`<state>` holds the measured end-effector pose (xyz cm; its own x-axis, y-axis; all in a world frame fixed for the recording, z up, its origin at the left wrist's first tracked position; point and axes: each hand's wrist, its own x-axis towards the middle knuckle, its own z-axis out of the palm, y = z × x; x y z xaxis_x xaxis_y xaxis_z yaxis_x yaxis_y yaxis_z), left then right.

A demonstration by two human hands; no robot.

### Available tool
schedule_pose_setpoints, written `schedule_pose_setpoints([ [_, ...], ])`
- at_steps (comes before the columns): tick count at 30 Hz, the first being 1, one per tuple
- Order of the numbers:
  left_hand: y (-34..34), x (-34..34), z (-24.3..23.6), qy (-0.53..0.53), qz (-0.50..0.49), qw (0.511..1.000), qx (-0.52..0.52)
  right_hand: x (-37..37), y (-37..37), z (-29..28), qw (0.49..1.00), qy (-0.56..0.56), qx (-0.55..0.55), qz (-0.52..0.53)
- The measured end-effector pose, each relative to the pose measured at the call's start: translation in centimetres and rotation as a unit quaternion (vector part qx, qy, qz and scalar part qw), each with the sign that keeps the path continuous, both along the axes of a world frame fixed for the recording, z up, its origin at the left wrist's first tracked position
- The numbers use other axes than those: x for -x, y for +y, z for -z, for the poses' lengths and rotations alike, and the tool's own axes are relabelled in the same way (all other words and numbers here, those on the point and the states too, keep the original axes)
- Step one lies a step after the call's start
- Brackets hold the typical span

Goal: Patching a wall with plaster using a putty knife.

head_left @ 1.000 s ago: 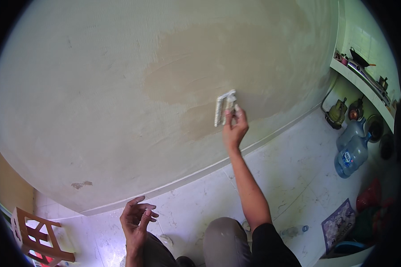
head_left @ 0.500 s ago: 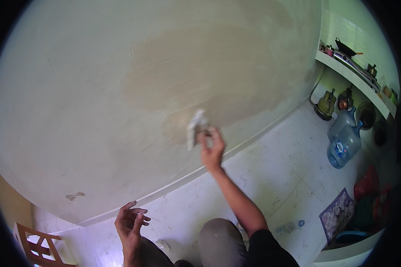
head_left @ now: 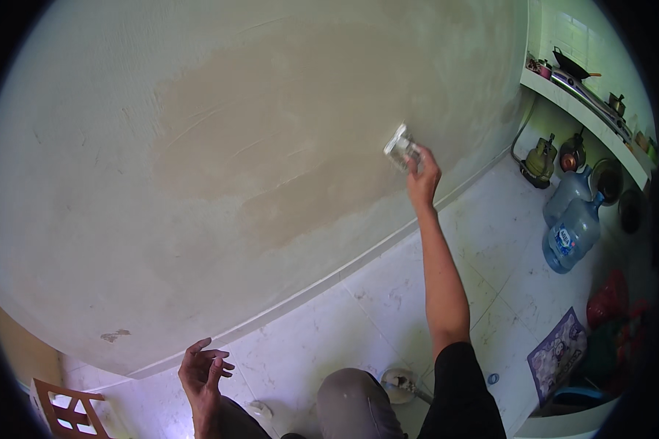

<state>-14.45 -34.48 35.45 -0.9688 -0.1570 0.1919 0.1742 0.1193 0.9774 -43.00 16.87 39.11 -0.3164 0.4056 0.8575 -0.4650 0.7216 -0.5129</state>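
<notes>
My right hand (head_left: pixel 425 175) is shut on a short, flat plastering tool (head_left: pixel 401 146) smeared with pale material, against the wall (head_left: pixel 88 183). A broad damp beige patch (head_left: pixel 278 124) with thin streaks lies around and left of the tool. My left hand (head_left: pixel 205 373) hangs low by my left knee, fingers loosely bent and apart, holding nothing. Beside my right knee sits a small round container (head_left: pixel 398 380) with pale contents and a handle, partly hidden by my sleeve.
A brown plastic stool (head_left: pixel 58 402) stands lower left. At right, a counter (head_left: pixel 564 99) carries a stove and wok (head_left: pixel 571 67); below are a gas cylinder (head_left: pixel 540 162), pans and large water jugs (head_left: pixel 572 235). A purple printed bag (head_left: pixel 553 355) and a red item (head_left: pixel 606 300) lie nearer.
My right hand swung down-left half a second ago and is now higher and further right on the wall with the tool. My left hand stays low. The small round container shows more.
</notes>
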Motion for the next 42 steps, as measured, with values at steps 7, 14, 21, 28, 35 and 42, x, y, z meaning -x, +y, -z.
schedule_pose_setpoints([
  [7, 1.3, 0.7, -0.1, -0.017, 0.015, 1.0, 0.013, -2.6, -3.7, 6.5, 0.991, -0.048, -0.06, -0.114],
  [14, 0.8, 0.3, -0.2, -0.007, 0.024, 1.0, 0.014, 2.2, 4.5, -0.2, 0.957, 0.067, 0.242, -0.148],
  [21, -0.3, -0.7, -0.6, 0.0, 0.029, 1.0, -0.001, 2.2, 1.0, -1.6, 0.964, 0.03, 0.217, -0.147],
  [28, -1.1, -1.5, -1.0, -0.002, 0.025, 1.0, -0.006, 0.0, -6.8, -0.6, 0.967, 0.034, 0.186, -0.172],
  [35, -2.4, -2.0, -1.1, 0.022, 0.03, 0.999, -0.031, -2.7, -17.2, -1.5, 0.971, 0.047, 0.165, -0.168],
  [42, -4.0, -3.1, -1.3, 0.028, 0.033, 0.997, -0.061, -7.0, -28.9, -0.9, 0.993, 0.055, 0.018, -0.103],
])
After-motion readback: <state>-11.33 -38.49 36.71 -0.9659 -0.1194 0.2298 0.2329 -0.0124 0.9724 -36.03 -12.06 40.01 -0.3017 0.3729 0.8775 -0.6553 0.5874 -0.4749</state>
